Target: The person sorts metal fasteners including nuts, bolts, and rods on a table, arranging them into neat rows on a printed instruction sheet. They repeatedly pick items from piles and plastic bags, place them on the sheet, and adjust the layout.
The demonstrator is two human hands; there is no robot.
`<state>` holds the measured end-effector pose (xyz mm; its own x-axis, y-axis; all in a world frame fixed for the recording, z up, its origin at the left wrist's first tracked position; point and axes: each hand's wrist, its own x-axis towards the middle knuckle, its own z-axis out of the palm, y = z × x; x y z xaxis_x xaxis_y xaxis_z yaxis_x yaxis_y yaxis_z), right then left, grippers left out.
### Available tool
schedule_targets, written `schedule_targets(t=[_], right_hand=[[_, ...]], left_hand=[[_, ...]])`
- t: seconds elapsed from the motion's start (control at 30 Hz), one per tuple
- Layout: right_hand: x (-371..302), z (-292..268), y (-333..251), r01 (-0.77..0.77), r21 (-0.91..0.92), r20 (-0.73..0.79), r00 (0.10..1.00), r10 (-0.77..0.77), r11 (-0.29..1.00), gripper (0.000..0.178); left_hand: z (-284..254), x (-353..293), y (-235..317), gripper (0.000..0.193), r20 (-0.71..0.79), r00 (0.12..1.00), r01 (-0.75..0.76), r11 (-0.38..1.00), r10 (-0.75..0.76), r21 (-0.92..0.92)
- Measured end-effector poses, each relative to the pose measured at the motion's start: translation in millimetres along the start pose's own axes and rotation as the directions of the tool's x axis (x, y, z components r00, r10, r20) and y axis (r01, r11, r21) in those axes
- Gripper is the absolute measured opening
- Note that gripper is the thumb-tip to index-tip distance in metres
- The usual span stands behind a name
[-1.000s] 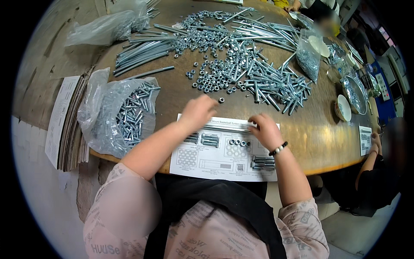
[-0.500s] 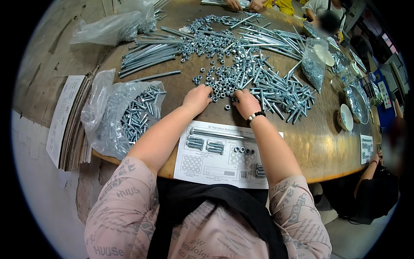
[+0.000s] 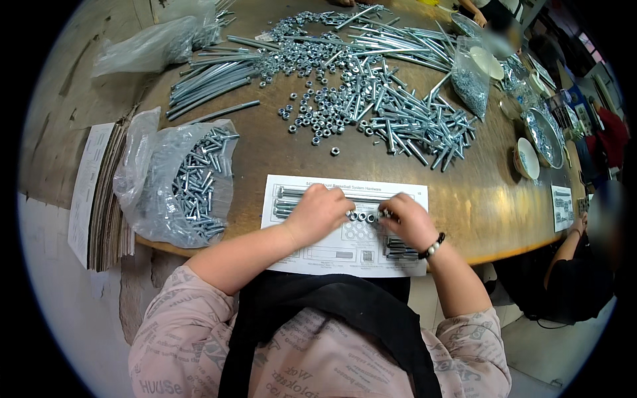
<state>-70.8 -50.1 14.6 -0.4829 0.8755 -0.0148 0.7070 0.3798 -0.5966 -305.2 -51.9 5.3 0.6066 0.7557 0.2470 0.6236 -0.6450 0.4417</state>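
A printed sheet (image 3: 282, 255) with outline drawings of hardware lies at the table's near edge. A short row of hex nuts (image 3: 361, 217) sits on its drawn circles, between my hands. My left hand (image 3: 318, 213) is closed, its fingertips pinching a nut at the row's left end. At the right end, my right hand (image 3: 413, 222) has thumb and fingers closed on another nut (image 3: 383, 213). Long bolts (image 3: 365, 199) run across the sheet's top, partly hidden by my hands. Short bolts (image 3: 401, 248) lie at its lower right, and more bolts (image 3: 284, 205) show by my left wrist.
Beyond the sheet spread loose nuts (image 3: 325, 109), piled bolts (image 3: 424, 126) and long rods (image 3: 212, 83). A plastic bag of bolts (image 3: 142, 192) stands at left beside stacked cardboard (image 3: 109, 199). Bowls (image 3: 527, 159) and a bag of small hardware (image 3: 470, 86) are at right. Another person (image 3: 570, 265) sits at right.
Both hands have come back from the loose nuts to the sheet. They now hold nuts at the ends of the row there.
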Motion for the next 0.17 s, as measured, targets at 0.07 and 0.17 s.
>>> schedule_targets(t=[0.07,0.17], right_hand=[[-15.0,3.1,-7.7,0.032,-0.039,0.040,0.999,-0.031,0.999,0.023],[-19.0,18.0,-7.0,0.085,-0.120,0.082,0.994,-0.076,0.989,0.024]], left_hand=[[14.5,-2.3,7.4,0.021,0.029,0.998,-0.058,0.998,0.058,0.004],[34.0,-2.4,11.2,0.022,0.067,0.994,-0.092,0.995,0.088,0.050]])
